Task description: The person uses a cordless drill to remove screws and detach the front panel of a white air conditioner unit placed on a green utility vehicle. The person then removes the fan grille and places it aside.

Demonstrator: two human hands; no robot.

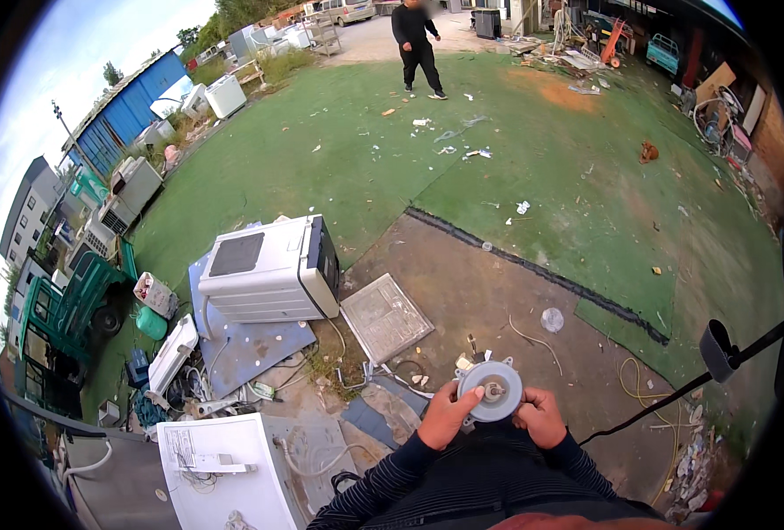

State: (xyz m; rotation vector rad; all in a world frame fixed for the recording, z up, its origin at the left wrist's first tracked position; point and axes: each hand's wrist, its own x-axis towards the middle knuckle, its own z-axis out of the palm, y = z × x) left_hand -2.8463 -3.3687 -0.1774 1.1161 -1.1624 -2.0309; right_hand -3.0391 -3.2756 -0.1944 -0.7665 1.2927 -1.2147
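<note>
A round grey disc-shaped machine part (502, 407) with small ears at its rim and a metal hub in its middle is held up in front of me. My left hand (446, 416) grips it by the left side, its thumb lying over the face towards the hub. At the right rim my right hand (540, 418) is closed with its fingers curled in. Its fingertips are partly hidden, but they appear to pinch the edge of the part. Just beyond the disc, a small brass-coloured fitting (471, 344) shows above the ground.
A white washing machine (268, 269) lies on its side, beside a flat square panel (387, 318). Another white appliance (220, 473) stands at near left. A dark strip (533, 272) crosses the ground. A person in black (417, 49) walks far off; a small brown dog (648, 152) is at right.
</note>
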